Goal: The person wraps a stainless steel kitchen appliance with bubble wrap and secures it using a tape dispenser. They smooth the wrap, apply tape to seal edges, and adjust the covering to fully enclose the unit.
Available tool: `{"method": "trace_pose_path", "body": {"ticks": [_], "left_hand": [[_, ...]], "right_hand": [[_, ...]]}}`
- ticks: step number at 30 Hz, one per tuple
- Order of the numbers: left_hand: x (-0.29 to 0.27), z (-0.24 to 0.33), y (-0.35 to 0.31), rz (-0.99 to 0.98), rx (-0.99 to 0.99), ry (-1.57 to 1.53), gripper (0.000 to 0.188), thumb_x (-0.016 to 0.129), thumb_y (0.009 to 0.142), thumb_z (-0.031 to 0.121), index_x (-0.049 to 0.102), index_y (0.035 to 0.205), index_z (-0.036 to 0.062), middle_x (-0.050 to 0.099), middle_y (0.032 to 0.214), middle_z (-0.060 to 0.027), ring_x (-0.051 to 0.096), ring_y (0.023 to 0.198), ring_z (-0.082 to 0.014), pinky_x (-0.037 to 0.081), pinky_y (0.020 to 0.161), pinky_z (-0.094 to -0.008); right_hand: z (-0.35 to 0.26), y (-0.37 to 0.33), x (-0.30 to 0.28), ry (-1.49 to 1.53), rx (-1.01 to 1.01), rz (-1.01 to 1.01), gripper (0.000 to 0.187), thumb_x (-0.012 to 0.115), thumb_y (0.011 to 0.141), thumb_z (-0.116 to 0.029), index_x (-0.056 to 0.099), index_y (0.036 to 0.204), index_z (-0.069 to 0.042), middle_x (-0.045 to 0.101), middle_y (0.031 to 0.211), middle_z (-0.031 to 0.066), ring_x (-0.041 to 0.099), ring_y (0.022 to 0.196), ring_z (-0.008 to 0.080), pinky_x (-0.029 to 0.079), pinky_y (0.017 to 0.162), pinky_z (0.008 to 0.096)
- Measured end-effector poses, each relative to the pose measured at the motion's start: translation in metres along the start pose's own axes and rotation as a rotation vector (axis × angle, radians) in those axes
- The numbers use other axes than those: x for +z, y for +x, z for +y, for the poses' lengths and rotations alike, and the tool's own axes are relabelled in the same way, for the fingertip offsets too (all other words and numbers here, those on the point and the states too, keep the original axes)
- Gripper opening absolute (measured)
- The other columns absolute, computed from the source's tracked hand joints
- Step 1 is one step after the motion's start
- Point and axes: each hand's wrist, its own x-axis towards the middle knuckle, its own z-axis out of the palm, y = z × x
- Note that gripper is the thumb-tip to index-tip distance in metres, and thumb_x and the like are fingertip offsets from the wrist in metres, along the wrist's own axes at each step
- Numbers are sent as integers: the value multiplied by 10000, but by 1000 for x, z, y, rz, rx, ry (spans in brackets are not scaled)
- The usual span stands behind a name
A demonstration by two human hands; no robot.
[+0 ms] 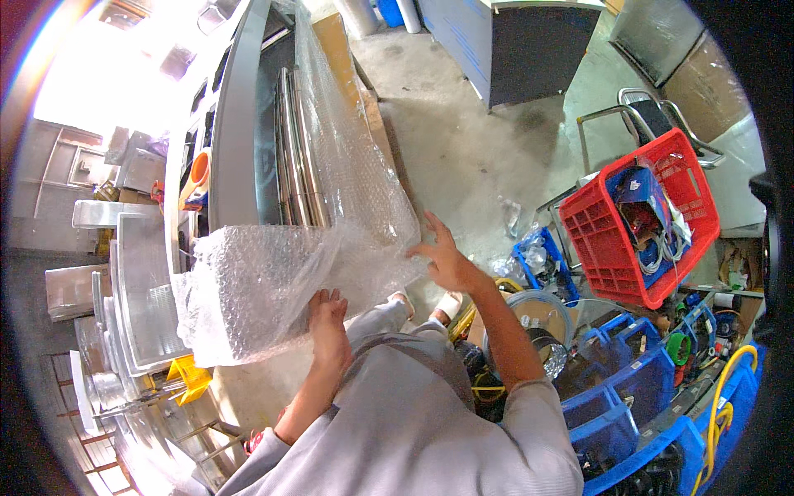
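Observation:
A sheet of bubble wrap (pixel 273 289) drapes over the near end of a long grey piece (pixel 234 140) and hangs off its front edge. Further along, the wrap lies beside several shiny metal tubes (pixel 296 157) that rest lengthwise. My left hand (pixel 329 326) lies against the wrap's near edge with its fingers extended, not gripping. At the wrap's right edge, my right hand (pixel 447 258) has thumb and fingers spread apart, the thumb side close to the plastic. Whether the right thumb touches the wrap is hard to tell.
To the right, a red crate (pixel 583 223) holding cables and boxes stands before a metal-framed chair (pixel 637 107). Blue bins (pixel 628 384) with parts fill the lower right. An orange tape dispenser (pixel 197 175) sits on the left. Cardboard (pixel 335 50) lies along the wrap's far side.

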Motion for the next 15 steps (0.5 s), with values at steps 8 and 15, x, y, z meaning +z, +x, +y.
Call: {"method": "trace_pose_path", "body": {"ticks": [8,15], "left_hand": [[-10,-8,11,81,38,-15,684,597,897,139,321,1506,-4,485,1367,-146,492,1264,-256,405,1092,-398],[8,6,10,131,22,33,558,616,924,142,407,1424,10,525,1321,-131,513,1249,-259,457,1039,-411]], "right_hand": [[13,49,-23,-23,249,-633,904,713,762,-9,380,1557,-281,305,1544,345,485,1297,536,437,1100,508],[72,39,11,-109,301,-561,746,844,707,-273,575,1397,-185,404,1478,265,427,1349,453,420,1082,464]]}}
